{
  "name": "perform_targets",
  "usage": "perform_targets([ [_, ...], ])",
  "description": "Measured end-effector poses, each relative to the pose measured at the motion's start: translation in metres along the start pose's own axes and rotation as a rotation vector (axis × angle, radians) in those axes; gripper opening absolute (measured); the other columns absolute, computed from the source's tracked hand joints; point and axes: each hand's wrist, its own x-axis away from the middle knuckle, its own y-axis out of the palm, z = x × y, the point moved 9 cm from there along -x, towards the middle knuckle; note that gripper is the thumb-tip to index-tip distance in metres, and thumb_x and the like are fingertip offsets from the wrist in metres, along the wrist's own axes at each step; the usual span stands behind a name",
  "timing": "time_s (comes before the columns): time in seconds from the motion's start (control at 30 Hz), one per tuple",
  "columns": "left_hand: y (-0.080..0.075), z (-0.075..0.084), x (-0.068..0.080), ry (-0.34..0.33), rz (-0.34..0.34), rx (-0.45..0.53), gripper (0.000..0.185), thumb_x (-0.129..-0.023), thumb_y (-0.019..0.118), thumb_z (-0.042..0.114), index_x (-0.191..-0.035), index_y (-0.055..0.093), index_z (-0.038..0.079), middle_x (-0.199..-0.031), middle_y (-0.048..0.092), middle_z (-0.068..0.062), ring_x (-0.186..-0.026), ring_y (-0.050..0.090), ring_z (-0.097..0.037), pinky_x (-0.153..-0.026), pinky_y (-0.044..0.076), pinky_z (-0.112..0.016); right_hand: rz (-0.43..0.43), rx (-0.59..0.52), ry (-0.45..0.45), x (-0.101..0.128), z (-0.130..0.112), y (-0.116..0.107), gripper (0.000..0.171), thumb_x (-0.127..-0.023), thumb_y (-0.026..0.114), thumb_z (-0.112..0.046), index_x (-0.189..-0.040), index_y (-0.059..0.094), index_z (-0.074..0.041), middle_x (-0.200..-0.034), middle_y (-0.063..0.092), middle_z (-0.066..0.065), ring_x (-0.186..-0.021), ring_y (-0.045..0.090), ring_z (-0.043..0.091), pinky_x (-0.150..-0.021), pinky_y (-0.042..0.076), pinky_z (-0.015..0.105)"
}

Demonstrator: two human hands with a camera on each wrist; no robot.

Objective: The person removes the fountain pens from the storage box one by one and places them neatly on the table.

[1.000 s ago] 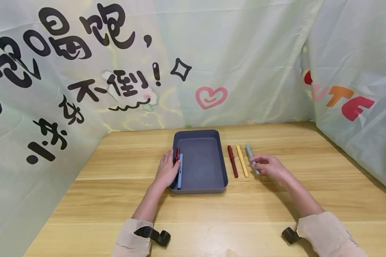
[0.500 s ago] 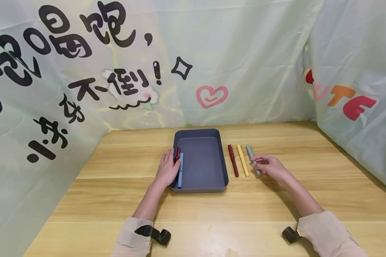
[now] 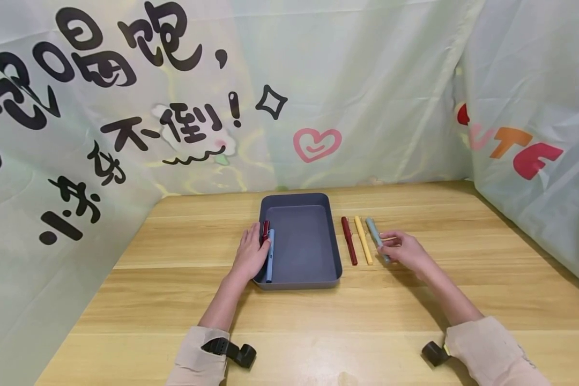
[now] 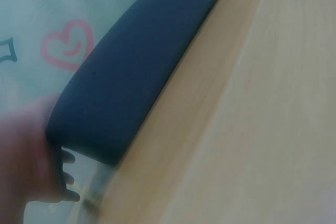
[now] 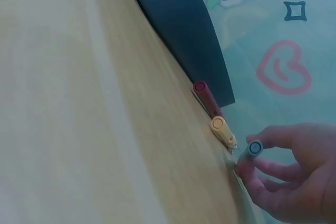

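While your left hand (image 3: pixel 250 257) straddles the left wall of the dark grey tray (image 3: pixel 299 286), its grip is on that wall: your thumb lies over the rim on the inner side, and your fingers run straight along the outer face. The left wrist view shows those fingertips beyond the tray's end, pointing down toward the table (image 3: pixel 173 300).

Against the tray's left side lie a dark red pen (image 3: pixel 266 229), partly covered by your thumb and hand, and a blue pen (image 3: pixel 270 265) just beside it, lengthwise.

To the right of the tray, on the bare wood, you have a maroon pen (image 3: pixel 349 241), then a yellow pen (image 3: pixel 364 241), near each other and roughly parallel, far ends leaning left.

Next in the row, the grey-blue pen (image 3: pixel 373 229) is held in your right hand (image 3: pixel 405 252), pinched between thumb and fingertips. Your grasp sits on its near half; the longer part extends forward and to the left of your fingers, and a short near end projects toward you. In the right wrist view that round end faces the camera, between your digits. Whether the pen's far end touches the table, you cannot tell from these views.
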Motion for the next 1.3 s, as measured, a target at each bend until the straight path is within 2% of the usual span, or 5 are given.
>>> perform_targets([
  [0.17,-0.001,0.001,0.0,0.003,0.001,-0.001,0.062,-0.097,0.039,0.031,-0.147,0.014,0.004,-0.15,0.014,-0.015,-0.136,0.006,-0.035,-0.107,0.009,-0.048,0.082,0.104,-0.033,0.002,-0.002,0.0,0.04,-0.086,0.061,-0.007,-0.12,0.048,0.009,-0.105,0.054,0.024,-0.082,0.058,0.024,-0.064,0.05,0.028],
  [0.4,-0.001,0.001,0.0,0.002,0.002,0.003,0.062,-0.097,0.038,0.033,-0.147,0.014,0.005,-0.151,0.013,-0.014,-0.136,0.006,-0.033,-0.107,0.009,-0.048,0.241,0.232,-0.122,0.005,-0.005,-0.001,0.034,-0.083,0.061,-0.004,-0.113,0.055,0.01,-0.092,0.06,0.018,-0.085,0.058,0.032,-0.06,0.049,0.026],
  [0.6,-0.001,0.001,0.001,0.009,0.0,0.001,0.062,-0.098,0.038,0.033,-0.147,0.013,0.005,-0.151,0.012,-0.014,-0.136,0.006,-0.034,-0.107,0.009,-0.049,0.347,0.251,-0.175,0.01,-0.006,0.0,0.031,-0.081,0.062,-0.002,-0.11,0.059,0.01,-0.086,0.06,0.015,-0.08,0.058,0.028,-0.06,0.045,0.023],
  [1.03,-0.001,0.001,0.002,0.007,-0.005,0.011,0.062,-0.098,0.038,0.032,-0.147,0.014,0.003,-0.151,0.013,-0.015,-0.136,0.006,-0.035,-0.107,0.008,-0.049,0.422,0.293,-0.216,0.015,-0.008,0.003,0.03,-0.08,0.061,-0.001,-0.109,0.062,0.008,-0.087,0.058,0.014,-0.077,0.057,0.025,-0.064,0.045,0.03],
  [1.3,0.0,0.001,0.001,0.006,-0.006,0.015,0.062,-0.097,0.038,0.032,-0.147,0.014,0.004,-0.151,0.013,-0.014,-0.136,0.005,-0.035,-0.107,0.008,-0.049,0.433,0.329,-0.271,0.015,-0.011,0.004,0.03,-0.08,0.061,0.002,-0.11,0.061,0.008,-0.084,0.057,0.014,-0.073,0.058,0.025,-0.062,0.046,0.034],
])
